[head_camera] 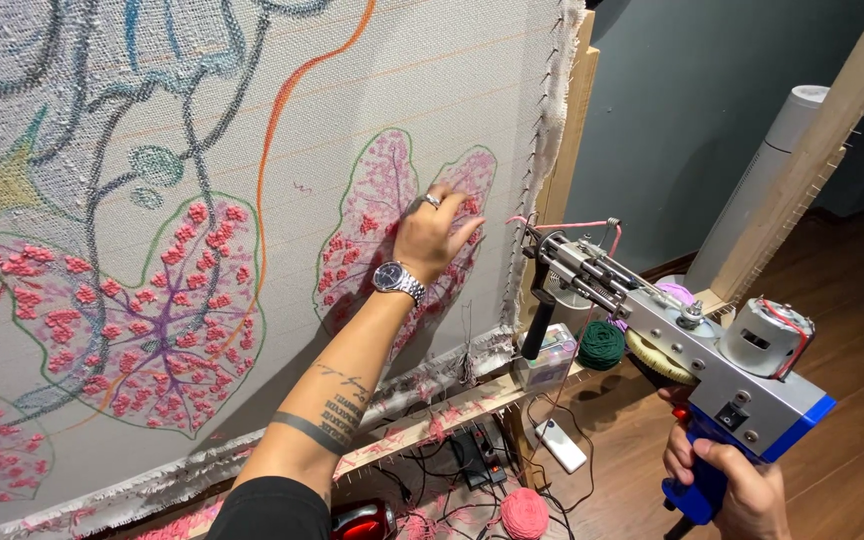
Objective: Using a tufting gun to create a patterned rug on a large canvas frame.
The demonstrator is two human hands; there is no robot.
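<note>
Our left hand (434, 236) lies flat and open on the pink leaf (392, 225); our right hand (727, 480), near right, grips the tufting gun (687, 335).

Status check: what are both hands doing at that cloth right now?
Left hand flat on pink leaf of stretched cloth. Right hand grips tufting gun, held off the cloth. Nothing between them.

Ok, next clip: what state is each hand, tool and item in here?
left hand: flat, fingers pressing the pink leaf
pink leaf: partly tufted, outlined in green
backing cloth: stretched upright on the wooden frame
right hand: closed around the blue handle
tufting gun: held off the cloth, pink yarn threaded
green yarn ball: resting on the frame ledge
pink yarn ball: on the floor
</note>
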